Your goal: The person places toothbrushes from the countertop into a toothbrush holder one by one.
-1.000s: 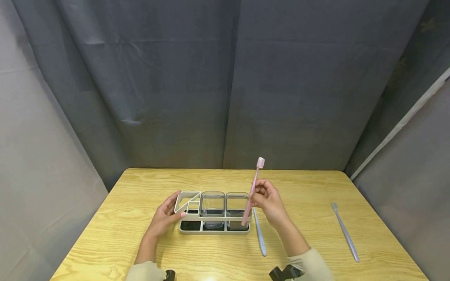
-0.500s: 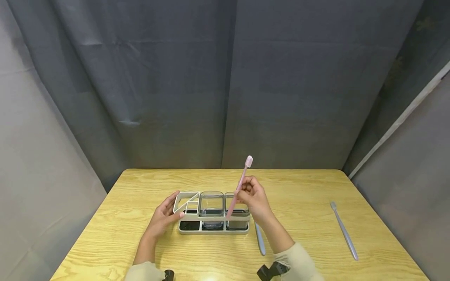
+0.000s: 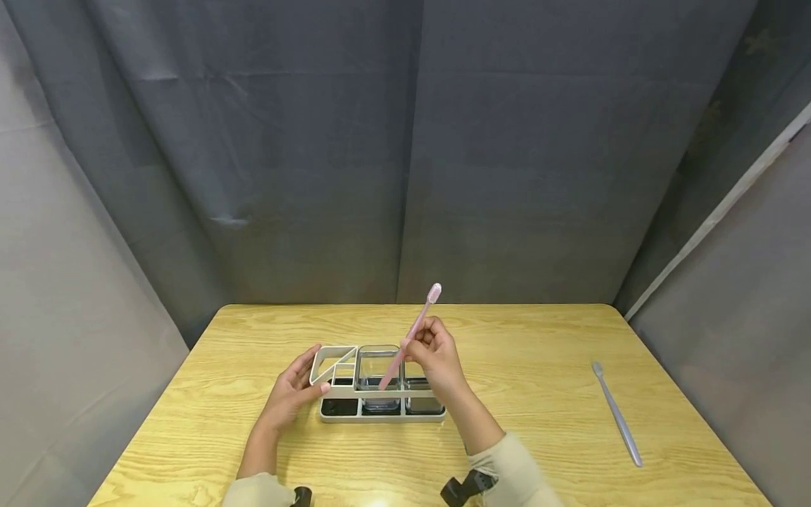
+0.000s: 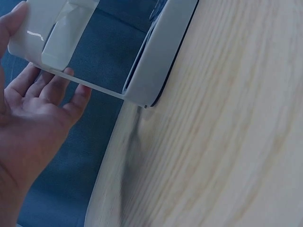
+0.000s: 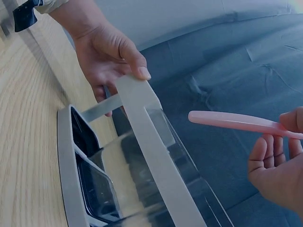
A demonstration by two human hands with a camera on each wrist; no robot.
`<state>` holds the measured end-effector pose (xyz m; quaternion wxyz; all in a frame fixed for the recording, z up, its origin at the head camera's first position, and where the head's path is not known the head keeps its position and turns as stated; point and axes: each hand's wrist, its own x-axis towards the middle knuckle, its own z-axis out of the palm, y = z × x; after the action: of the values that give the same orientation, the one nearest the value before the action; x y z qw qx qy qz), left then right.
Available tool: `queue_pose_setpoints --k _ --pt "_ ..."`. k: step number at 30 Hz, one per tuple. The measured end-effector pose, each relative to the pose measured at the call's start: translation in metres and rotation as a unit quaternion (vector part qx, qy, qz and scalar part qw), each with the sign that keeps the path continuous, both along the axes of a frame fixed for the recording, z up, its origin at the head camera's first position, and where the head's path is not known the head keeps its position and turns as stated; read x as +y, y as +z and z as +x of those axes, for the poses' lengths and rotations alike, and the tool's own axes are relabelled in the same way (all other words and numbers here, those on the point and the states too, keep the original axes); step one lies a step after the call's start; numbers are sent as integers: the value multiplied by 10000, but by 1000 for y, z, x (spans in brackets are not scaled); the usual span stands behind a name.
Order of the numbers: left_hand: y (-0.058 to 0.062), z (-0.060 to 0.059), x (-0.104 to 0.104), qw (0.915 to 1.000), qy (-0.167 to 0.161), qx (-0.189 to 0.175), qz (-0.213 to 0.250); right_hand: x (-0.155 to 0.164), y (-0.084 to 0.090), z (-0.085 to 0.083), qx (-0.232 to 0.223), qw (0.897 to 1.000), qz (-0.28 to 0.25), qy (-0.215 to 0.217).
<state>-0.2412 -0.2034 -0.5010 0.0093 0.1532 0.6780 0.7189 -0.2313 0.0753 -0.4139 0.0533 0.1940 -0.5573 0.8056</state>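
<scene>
A pale toothbrush holder (image 3: 382, 418) with a divided section and two clear cups stands on the table. My left hand (image 3: 286, 400) grips its left end, thumb on the front of the upper frame and fingers behind. In the left wrist view the fingers bend under the edge of that frame (image 4: 102, 89). My right hand (image 3: 437, 360) pinches a pink toothbrush (image 3: 418, 320) between thumb and fingers, bristles up and handle slanting down leftward. From the head its handle end overlaps the middle cup (image 3: 369, 362); the right wrist view shows that end (image 5: 201, 117) above the frame, apart from it.
A blue-grey toothbrush (image 3: 617, 415) lies on the wooden table (image 3: 538, 352) at the right. Grey curtains (image 3: 304, 176) hang behind the table and along both sides. The right forearm (image 3: 478, 422) crosses in front of the holder's right end.
My right hand has carried the pink toothbrush left, from the holder's right end to over the middle cup, tilting it more. A second blue toothbrush beside the holder is now hidden by the right arm.
</scene>
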Motion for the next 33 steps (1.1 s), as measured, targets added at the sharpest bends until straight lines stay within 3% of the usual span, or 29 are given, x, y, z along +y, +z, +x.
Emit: queue_pose_setpoints --k 9,16,26,33 --pt "-2 -1 0 9999 18 147 7 -15 -6 -5 181 9997 137 87" --pt "-2 -1 0 9999 -86 78 49 -30 -9 -8 289 9995 -111 -42" --pt "-2 -2 0 9999 -139 25 69 -45 7 4 378 9955 847 -201" --pt "0 -2 0 10000 -73 20 27 -50 7 0 563 9875 1448 -250"
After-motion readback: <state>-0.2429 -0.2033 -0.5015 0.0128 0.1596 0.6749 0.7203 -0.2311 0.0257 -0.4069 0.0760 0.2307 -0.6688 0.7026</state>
